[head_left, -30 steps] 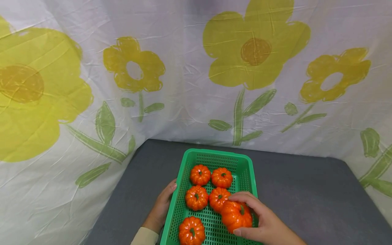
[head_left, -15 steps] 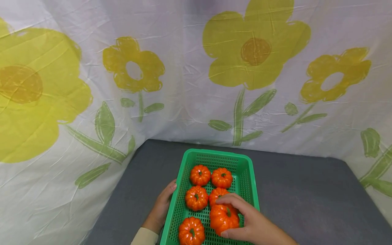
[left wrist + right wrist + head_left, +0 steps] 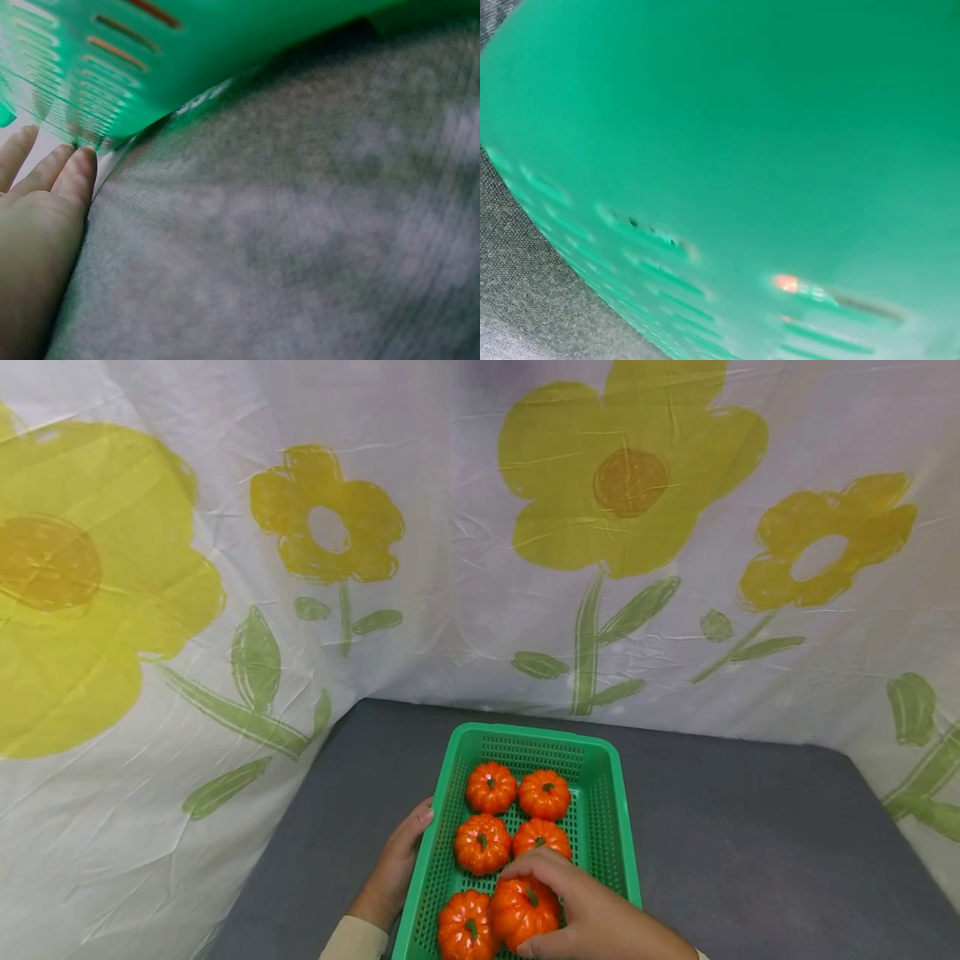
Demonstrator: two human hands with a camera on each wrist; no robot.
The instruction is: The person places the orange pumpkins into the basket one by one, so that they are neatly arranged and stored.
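A green perforated plastic basket (image 3: 529, 732) holds several glossy orange toy pumpkins with green stems. My right hand (image 3: 588, 910) grips one pumpkin (image 3: 521, 917) between thumb and fingers, low inside the basket's near part. This pumpkin sits right beside the near-left pumpkin (image 3: 465, 928) and seems to touch it. Partly behind my right fingers is another pumpkin (image 3: 543, 837). My left hand (image 3: 393, 864) lies along the basket's left side; in the left wrist view its fairly straight fingers (image 3: 75, 176) touch the slotted wall. Only the green wall (image 3: 727, 150) fills most of the right wrist view.
Three more pumpkins stand in the basket: far left (image 3: 491, 787), far right (image 3: 543, 794) and middle left (image 3: 482, 844). Beneath the basket is a dark grey tabletop (image 3: 735, 843). A white curtain (image 3: 465, 610) with yellow flowers hangs behind and along the sides.
My right hand has carried its pumpkin leftward, from the basket's right side to beside the near-left pumpkin. The middle-right pumpkin shows more fully. My left hand stays put.
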